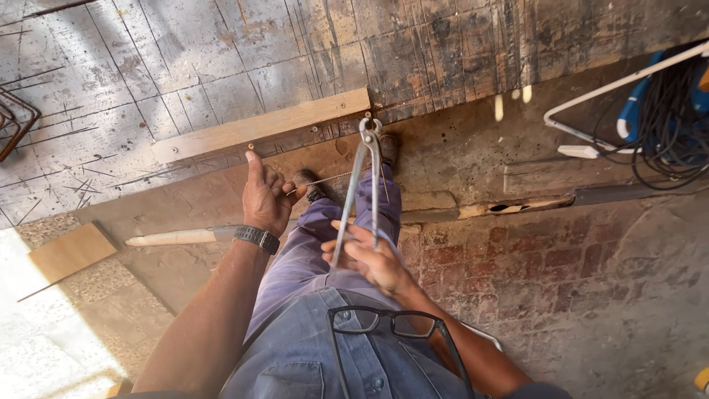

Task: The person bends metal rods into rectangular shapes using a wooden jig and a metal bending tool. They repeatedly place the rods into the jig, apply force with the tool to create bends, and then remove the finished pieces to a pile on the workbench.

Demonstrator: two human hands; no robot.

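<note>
My right hand (pixel 373 258) grips the long handles of metal pincers (pixel 365 170), whose jaws reach up to the end of a light wooden batten (pixel 262 125) lying on a marked wooden board (pixel 148 66). My left hand (pixel 264 196) holds one end of a thin wire (pixel 329 179) that runs toward the pincers, with the index finger pointing up at the batten's lower edge. A dark watch sits on my left wrist. My legs in purple trousers and my shoes show below the tool.
Black-framed glasses (pixel 395 325) hang from my shirt. A white frame with coiled black cable (pixel 665 118) stands at the upper right. A pale handle (pixel 173 237) and a wood block (pixel 70 251) lie left. Bent rebar (pixel 18 118) at far left. Brick floor on the right.
</note>
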